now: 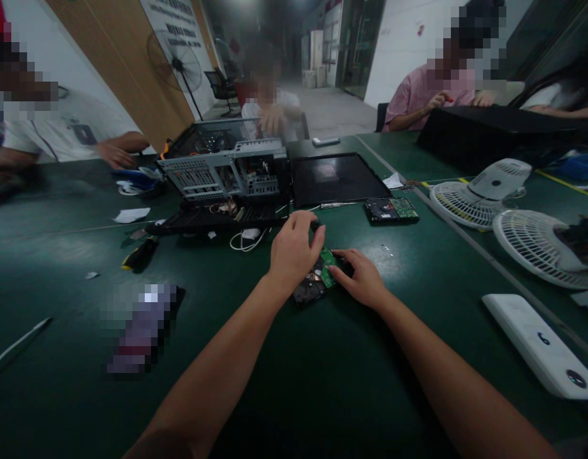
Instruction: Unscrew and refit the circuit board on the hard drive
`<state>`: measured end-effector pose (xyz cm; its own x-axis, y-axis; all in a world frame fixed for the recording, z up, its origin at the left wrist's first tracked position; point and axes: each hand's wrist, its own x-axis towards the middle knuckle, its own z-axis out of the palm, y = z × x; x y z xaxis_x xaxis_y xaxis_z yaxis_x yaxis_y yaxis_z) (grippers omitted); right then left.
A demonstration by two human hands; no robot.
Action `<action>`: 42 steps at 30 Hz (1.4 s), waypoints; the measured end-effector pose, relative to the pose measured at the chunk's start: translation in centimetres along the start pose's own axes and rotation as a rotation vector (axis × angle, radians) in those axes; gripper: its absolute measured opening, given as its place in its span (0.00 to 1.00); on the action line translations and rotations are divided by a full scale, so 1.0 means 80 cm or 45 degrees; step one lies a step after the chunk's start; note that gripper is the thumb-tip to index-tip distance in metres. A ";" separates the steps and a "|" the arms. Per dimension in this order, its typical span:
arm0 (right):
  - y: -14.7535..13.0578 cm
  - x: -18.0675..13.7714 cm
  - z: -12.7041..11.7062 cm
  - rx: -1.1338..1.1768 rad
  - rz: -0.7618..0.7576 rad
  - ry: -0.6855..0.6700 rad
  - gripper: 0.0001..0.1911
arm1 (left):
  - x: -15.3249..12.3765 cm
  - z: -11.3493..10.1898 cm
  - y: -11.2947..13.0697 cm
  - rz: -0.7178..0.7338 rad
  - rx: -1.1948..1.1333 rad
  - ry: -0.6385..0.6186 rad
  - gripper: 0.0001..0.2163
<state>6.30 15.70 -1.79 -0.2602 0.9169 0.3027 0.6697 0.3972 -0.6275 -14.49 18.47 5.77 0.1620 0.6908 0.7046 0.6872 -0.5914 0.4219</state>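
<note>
One hard drive (309,293) is gripped by the right hand (363,278); the left hand (294,247) pinches a dark object (316,225).

The held hard drive (309,294) looks matt metal, the tabletop (217,264) smooth and glossy, the fan grilles (459,201) plastic.

The hard drive (316,280) lay on the green table (342,357), board side up and turned at an angle, its near end black and a green circuit board covering part of its right side. Small pale and metallic parts showed beside the board. Its far left portion was hidden beneath the left hand (295,245); finer detail was too small to tell.
</note>
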 end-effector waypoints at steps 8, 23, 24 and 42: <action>-0.002 -0.001 0.000 0.013 0.015 0.007 0.22 | 0.002 -0.005 0.003 0.071 0.035 0.077 0.05; 0.000 0.000 0.000 0.008 -0.005 0.004 0.23 | 0.000 0.001 0.003 0.047 -0.099 0.094 0.14; -0.001 0.000 0.000 0.008 -0.004 0.004 0.23 | 0.000 0.002 0.003 0.045 -0.104 0.096 0.15; -0.003 -0.001 -0.001 0.002 0.011 0.006 0.23 | 0.002 -0.006 0.009 0.074 0.049 0.069 0.10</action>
<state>6.23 15.52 -1.61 -0.2508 0.9201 0.3007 0.6707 0.3892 -0.6314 -14.31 17.96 6.47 0.1643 0.6318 0.7575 0.7049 -0.6124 0.3579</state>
